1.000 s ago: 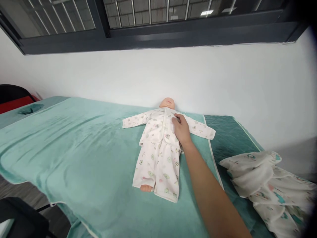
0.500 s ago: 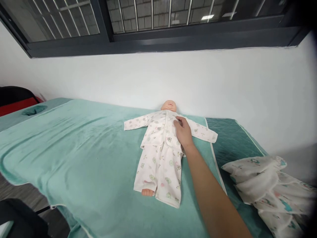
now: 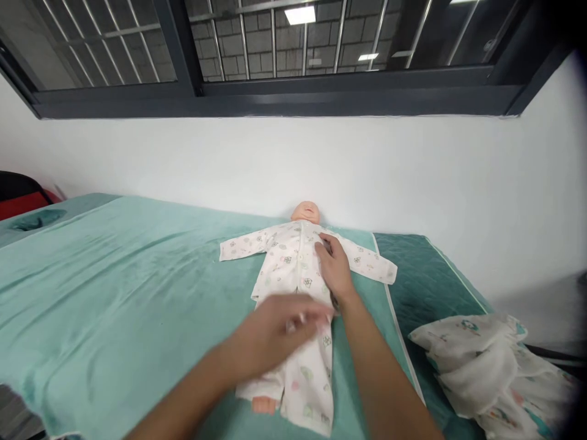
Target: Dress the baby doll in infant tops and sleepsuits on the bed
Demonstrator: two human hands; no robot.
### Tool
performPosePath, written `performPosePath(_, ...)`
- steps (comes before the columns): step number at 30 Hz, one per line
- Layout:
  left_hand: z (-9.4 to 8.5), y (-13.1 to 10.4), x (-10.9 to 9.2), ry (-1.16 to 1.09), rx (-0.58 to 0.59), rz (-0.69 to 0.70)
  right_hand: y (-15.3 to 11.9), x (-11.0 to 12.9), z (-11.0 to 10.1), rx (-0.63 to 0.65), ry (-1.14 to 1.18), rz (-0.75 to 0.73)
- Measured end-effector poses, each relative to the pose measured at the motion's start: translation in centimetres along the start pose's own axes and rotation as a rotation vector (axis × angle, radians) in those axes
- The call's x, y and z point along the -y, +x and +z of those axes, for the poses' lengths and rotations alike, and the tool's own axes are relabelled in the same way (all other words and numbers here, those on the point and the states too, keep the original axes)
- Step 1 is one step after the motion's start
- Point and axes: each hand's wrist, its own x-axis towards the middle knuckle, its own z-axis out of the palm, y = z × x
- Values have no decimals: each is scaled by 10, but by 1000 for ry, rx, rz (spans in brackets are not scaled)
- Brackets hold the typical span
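A baby doll point(image 3: 306, 212) lies on its back, head toward the wall. It wears a white printed long-sleeved top point(image 3: 285, 253) and matching trousers point(image 3: 306, 385), with one foot point(image 3: 263, 404) showing at a trouser cuff. My right hand point(image 3: 334, 263) rests on the side of the top's chest, thumb and forefinger a little apart. In front of the top's hem and the trousers, my left hand point(image 3: 284, 330) is raised and smeared by motion. Its fingers point right. Whether it touches the cloth I cannot tell.
A light green cover point(image 3: 137, 293) lies under the doll, with a darker quilted pad point(image 3: 413, 269) to its right. A crumpled printed white cloth point(image 3: 486, 366) is at the right. Behind are a white wall point(image 3: 206, 162) and a barred window. Something black and red point(image 3: 22, 195) stands far left.
My left hand has come into view from below, over the doll's trousers. My right hand stays at the top's chest. The camera has tilted up slightly.
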Motion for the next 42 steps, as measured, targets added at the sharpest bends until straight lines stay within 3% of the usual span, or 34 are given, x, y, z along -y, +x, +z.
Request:
performPosePath(1,-23,23,12,14,-55,-3,0,0,0,0,-1,2)
performPosePath(3,-62,73,36,145,-345,-56,1,0,1,5,-6,8)
performPosePath(5,-87,119,60,199,-504,-63,2,2,2,5,-20,17)
performPosePath(7,-98,153,81,292,-560,-47,1,6,3,17,-35,26)
performPosePath(10,-97,177,106,369,-530,-64,-2,14,5,101,-76,-7)
performPosePath(13,-91,179,123,315,-566,-129,-6,18,8,216,-156,-94)
performPosePath(16,-89,174,131,255,-591,-141,-7,18,9,252,-213,-157)
performPosePath(21,-91,174,136,237,-597,-108,10,22,12,237,-213,-92)
performPosePath(26,-94,175,141,229,-599,-100,30,33,30,185,-289,-77)
performPosePath(31,-92,175,142,212,-590,-89,23,29,38,120,-369,-154)
performPosePath(42,-86,176,143,260,-616,-72,23,21,33,127,-365,-129)
